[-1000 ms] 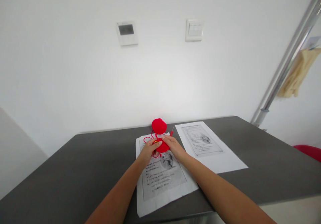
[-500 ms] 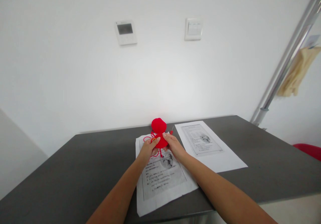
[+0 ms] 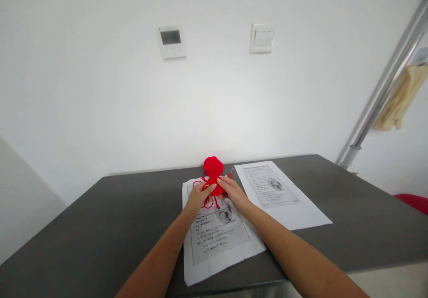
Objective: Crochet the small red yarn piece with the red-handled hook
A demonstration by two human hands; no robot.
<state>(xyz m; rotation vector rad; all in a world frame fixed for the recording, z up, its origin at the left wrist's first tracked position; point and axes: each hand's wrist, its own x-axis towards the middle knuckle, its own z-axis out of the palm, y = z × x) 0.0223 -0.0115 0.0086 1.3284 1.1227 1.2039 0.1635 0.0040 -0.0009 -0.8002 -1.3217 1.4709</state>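
Between my two hands is a red crocheted piece (image 3: pixel 217 187), with red yarn ends dangling below it. My left hand (image 3: pixel 199 196) pinches its left side, thumb on top, beside a small yellow bit. On the right side, my right hand (image 3: pixel 234 194) grips the same piece with the thumb laid over it. Just behind stands a red yarn ball (image 3: pixel 213 166), and loose strands loop to its left. A thin metal tool with a red handle (image 3: pixel 230 174), perhaps a crochet hook, lies right of the ball. My fingers hide the underside of the piece.
Under my hands lies a creased printed sheet (image 3: pixel 219 244); a second printed sheet (image 3: pixel 284 209) is to its right on the dark table (image 3: pixel 133 218). A white wall with a thermostat panel (image 3: pixel 171 42) and a light switch (image 3: pixel 262 38) rises behind. A metal pole (image 3: pixel 377 97) stands at right.
The view has shifted slightly, so everything sits a little further right. Both hands keep hold of the red piece, with hardly any movement of the fingers.
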